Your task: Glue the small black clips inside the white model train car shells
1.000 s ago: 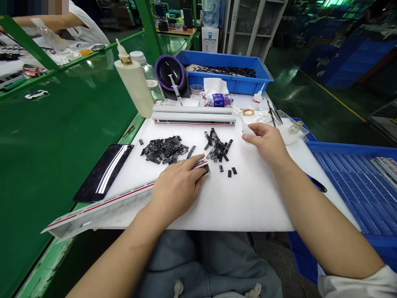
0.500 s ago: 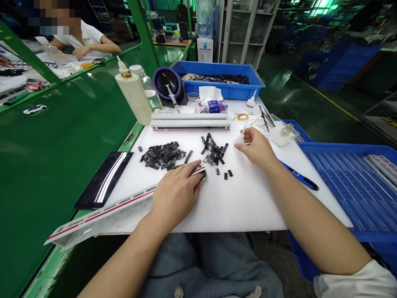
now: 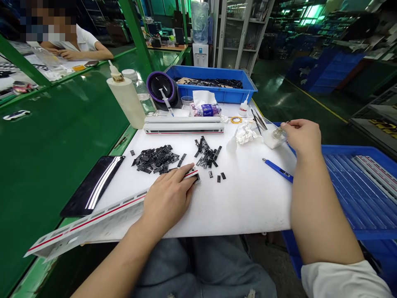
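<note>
Nearest us, left of centre in the frame, the left hand (image 3: 167, 200) has its fingers laid over one end of a red-striped white shell (image 3: 89, 223) and its thumb at the near side, holding it low over the white board (image 3: 242, 211). The shell's other end juts past the board's edge at lower left, so we judge that a bump from the left forearm (image 3: 135, 244) could swing it, and the held end could then scatter the small black plates (image 3: 156, 158) just beyond. Farther off, right of centre, a translucent squeeze bottle (image 3: 231, 145) stands beside crumpled tissue (image 3: 246, 133); we think a low sweep of the right arm could topple it. Toward the upper right, the fingertips of the right hand (image 3: 302, 134) are narrowed at the top of a small glass jar (image 3: 278, 133); we cannot tell what they grip, if anything. An off-line tug could tip the jar.

The shell's long axis slants from lower left up to the centre, its free end toward us and its held end pointing away, rightward. Its hollow side opens toward the lower right.
</note>
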The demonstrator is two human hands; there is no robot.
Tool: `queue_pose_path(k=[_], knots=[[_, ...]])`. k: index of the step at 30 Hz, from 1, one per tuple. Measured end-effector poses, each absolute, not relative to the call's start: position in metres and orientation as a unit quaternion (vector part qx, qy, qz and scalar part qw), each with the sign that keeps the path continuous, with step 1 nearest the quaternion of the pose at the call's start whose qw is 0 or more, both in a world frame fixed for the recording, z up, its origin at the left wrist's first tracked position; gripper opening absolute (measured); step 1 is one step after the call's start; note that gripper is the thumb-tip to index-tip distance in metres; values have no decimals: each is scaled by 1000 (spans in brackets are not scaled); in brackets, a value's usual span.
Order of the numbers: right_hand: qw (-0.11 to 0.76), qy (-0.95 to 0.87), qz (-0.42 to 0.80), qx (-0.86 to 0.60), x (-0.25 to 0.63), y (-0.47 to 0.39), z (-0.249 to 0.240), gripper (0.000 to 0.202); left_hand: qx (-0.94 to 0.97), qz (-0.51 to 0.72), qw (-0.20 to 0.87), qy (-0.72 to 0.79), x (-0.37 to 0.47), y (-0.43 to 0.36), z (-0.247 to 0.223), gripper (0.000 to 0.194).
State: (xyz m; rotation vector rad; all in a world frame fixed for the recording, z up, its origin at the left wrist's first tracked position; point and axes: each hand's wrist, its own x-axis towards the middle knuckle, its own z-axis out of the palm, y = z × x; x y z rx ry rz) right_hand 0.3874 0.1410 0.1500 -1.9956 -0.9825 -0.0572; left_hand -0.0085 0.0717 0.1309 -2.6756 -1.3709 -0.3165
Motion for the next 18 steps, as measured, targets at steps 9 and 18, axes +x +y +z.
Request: queue_pose_path(k=[9, 18], knots=[[447, -417, -87, -787, 377, 148, 152, 9, -882, -89, 37, -461, -8, 74, 135, 31], [504, -394, -55, -766, 378, 147, 150, 7, -883, -84, 43, -460, -7, 74, 135, 31]])
